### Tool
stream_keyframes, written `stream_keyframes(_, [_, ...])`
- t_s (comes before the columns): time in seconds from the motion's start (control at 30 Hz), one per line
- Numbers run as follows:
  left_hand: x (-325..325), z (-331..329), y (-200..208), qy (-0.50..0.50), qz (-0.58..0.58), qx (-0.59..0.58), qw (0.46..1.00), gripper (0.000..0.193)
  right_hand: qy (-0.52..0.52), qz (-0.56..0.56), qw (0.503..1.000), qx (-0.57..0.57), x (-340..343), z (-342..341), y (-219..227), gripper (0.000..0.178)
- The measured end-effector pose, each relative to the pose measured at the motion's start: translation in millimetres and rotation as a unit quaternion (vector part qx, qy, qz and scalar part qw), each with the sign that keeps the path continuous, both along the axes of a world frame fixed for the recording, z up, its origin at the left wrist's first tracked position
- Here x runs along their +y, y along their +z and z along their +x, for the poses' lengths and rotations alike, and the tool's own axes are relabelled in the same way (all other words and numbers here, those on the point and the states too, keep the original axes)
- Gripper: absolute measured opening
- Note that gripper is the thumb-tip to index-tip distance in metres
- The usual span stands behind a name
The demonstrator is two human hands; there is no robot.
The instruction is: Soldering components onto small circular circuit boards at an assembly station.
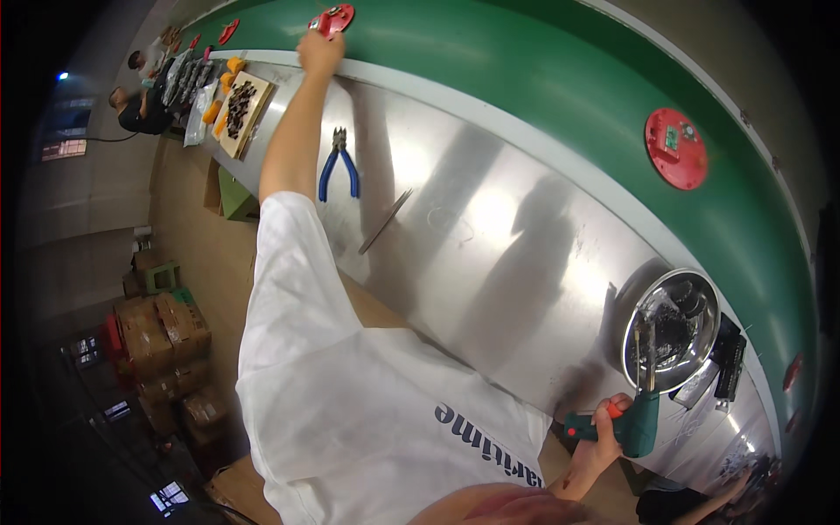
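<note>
My left hand (321, 54) is stretched far out to the upper left, its fingers closed on the edge of a red disc (341, 15) with small parts on it, over the green conveyor belt (525, 96). At the lower right, my right hand (598, 437) grips a dark green electric screwdriver (646, 427) with a red button. Its long bit reaches over a round metal bowl (626, 354) holding small dark pieces. Between my arms, blue-handled cutting pliers (339, 166) and metal tweezers (385, 222) lie on the steel table (490, 289).
Another red disc (676, 149) with a green circuit board rests on the belt. A tray (245, 114) of small dark parts stands at the left beside orange pieces. Black parts (728, 357) lie beside the bowl. Cardboard boxes (162, 332) are stacked behind. Other people work along the line.
</note>
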State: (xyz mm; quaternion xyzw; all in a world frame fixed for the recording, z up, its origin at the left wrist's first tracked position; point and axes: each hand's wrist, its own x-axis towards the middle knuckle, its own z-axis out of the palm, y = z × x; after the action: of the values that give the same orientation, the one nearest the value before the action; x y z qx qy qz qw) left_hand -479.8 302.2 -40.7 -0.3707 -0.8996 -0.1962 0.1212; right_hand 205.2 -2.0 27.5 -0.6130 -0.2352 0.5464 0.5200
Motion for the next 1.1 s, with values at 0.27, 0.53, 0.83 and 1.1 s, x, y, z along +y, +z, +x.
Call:
stream_keyframes(0.27, [33, -70, -11, 0.056, -0.021, 0.012, 0.998, 0.070, -0.001, -0.033, 0.999, -0.034, 19, -13, -1, 0.035])
stream_keyframes(0.53, [46, 27, -20, -0.200, 0.079, -0.021, 0.976, 0.054, -0.014, -0.032, 0.999, -0.021, 20, -24, -5, 0.035])
stream_keyframes(0.83, [-146, 353, 36, -0.680, -0.007, -0.153, 0.717, 0.045, 0.002, 0.031, 1.000, 0.006, -14, -27, -10, 0.036])
stream_keyframes(1.1, [-247, 425, 9, -0.731, -0.046, -0.177, 0.658, 0.049, 0.026, 0.072, 0.996, 0.045, -44, -11, -15, 0.034])
